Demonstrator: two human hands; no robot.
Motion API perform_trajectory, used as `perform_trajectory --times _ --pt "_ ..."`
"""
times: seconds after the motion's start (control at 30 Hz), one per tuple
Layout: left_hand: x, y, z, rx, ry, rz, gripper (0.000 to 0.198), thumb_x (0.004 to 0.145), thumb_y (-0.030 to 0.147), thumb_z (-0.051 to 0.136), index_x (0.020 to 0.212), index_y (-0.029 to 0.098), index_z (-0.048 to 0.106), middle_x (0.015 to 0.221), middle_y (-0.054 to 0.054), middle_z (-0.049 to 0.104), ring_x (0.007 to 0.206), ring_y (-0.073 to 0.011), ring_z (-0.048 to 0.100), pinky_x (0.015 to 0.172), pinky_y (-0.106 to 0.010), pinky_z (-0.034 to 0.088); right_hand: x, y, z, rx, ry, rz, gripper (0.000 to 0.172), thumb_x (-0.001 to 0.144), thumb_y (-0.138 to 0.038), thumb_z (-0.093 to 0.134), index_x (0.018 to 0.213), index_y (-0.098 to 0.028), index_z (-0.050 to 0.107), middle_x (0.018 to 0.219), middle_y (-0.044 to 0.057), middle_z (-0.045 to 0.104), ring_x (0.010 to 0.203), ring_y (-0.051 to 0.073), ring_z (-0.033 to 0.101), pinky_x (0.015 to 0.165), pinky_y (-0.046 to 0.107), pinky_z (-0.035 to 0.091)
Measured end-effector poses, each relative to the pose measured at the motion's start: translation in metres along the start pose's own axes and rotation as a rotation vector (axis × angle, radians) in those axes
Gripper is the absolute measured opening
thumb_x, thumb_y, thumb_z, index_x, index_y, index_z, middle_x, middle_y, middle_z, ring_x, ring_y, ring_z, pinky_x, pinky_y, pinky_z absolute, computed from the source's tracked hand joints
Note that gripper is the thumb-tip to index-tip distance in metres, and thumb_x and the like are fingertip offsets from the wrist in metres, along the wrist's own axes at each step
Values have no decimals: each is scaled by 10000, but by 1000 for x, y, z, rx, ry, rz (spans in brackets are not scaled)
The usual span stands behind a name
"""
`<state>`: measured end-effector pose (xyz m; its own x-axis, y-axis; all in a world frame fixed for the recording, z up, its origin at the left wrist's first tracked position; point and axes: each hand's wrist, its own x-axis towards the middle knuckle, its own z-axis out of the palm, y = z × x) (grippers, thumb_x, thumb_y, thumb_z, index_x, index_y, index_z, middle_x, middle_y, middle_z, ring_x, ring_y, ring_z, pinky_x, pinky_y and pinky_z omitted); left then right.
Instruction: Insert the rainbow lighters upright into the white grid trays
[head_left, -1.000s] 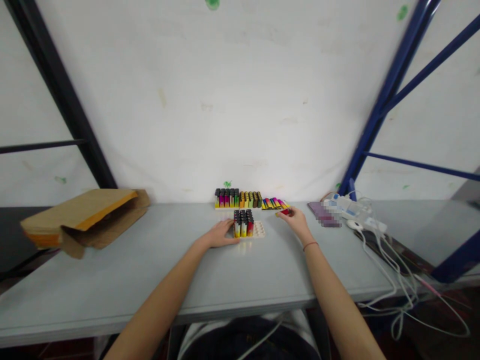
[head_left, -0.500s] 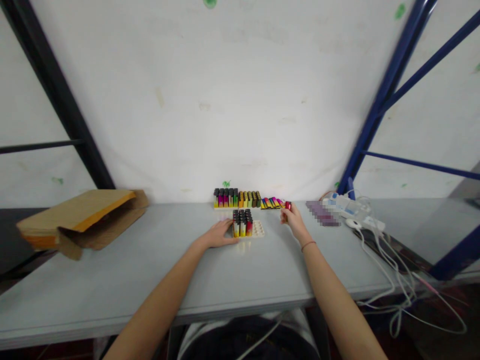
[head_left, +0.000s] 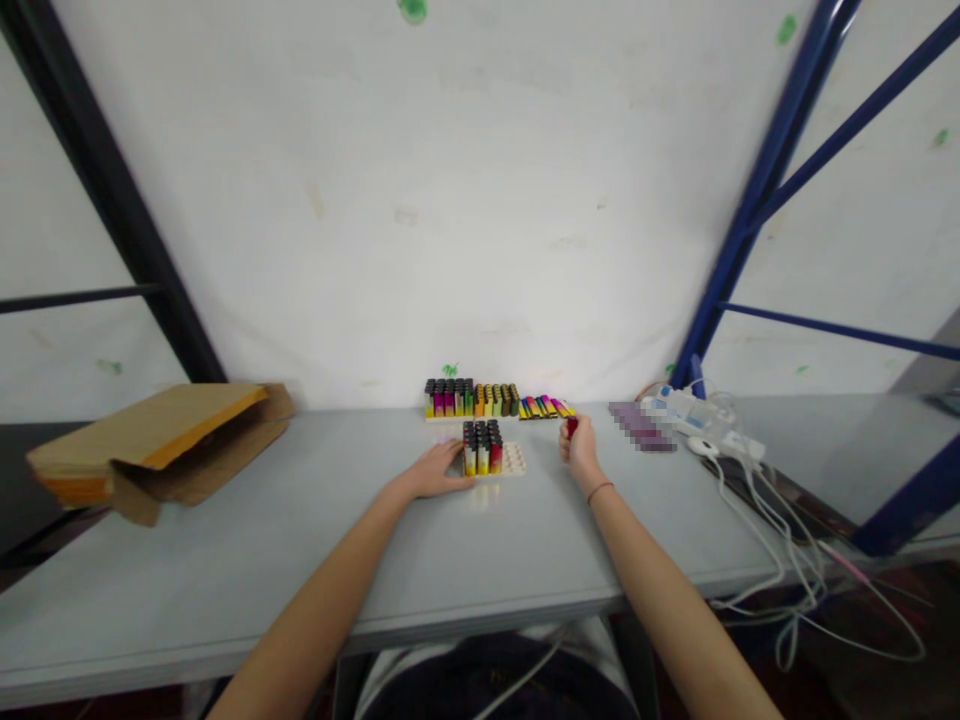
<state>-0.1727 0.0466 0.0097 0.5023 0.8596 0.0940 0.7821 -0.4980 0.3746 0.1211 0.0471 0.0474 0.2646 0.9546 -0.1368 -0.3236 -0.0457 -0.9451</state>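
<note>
A pale tray [head_left: 514, 459] with round holes lies on the table in front of me. Black-topped lighters [head_left: 482, 450] stand upright in its left part, while holes show at its right. My left hand [head_left: 436, 472] holds the tray at its left end, thumb along the front and fingers at the side. Over to the right, my right hand [head_left: 581, 452] is closed around a red lighter [head_left: 572, 427], held upright just above the table or touching it; I cannot tell which. Several colourful lighters [head_left: 541, 407] lie in a row just behind that hand.
Against the wall stand more upright lighters [head_left: 450, 397] and a yellow-orange group [head_left: 496, 400]. An opened cardboard box [head_left: 157, 440] sits at the left. To the right are a blurred purple item [head_left: 643, 427], a power strip [head_left: 686, 405] and tangled white cables [head_left: 780, 530]. Blue rack posts [head_left: 750, 220] rise beside them.
My right hand has turned and shifted slightly toward me with the red lighter in it. The left hand stays at the tray, and the whole view has shifted a little.
</note>
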Motion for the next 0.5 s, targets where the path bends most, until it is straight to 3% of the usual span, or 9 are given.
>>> perform_trajectory --times 0.2,0.4,0.5 --pt "0 1 0 29 -21 -18 928 807 708 591 1471 82 418 1569 -214 411 1457 -387 372 1219 -485 272 -4 2 6 23 43 -44 450 959 -314 237 523 -232 312 358 -68 225 292 70 152 322 195 102" --pt "1 1 0 24 -16 1 916 807 677 603 1464 68 414 1552 -232 428 1446 -379 392 1212 -483 283 -3 7 5 2 97 -55 512 991 -446 269 533 -232 348 371 -71 246 292 73 192 314 203 126" --pt "0 2 0 14 -8 -5 920 793 686 607 1451 67 431 1551 -231 430 1443 -396 391 1209 -496 289 -3 4 4 21 89 -24 497 984 -409 264 522 -235 320 368 -73 231 289 72 177 317 205 110"
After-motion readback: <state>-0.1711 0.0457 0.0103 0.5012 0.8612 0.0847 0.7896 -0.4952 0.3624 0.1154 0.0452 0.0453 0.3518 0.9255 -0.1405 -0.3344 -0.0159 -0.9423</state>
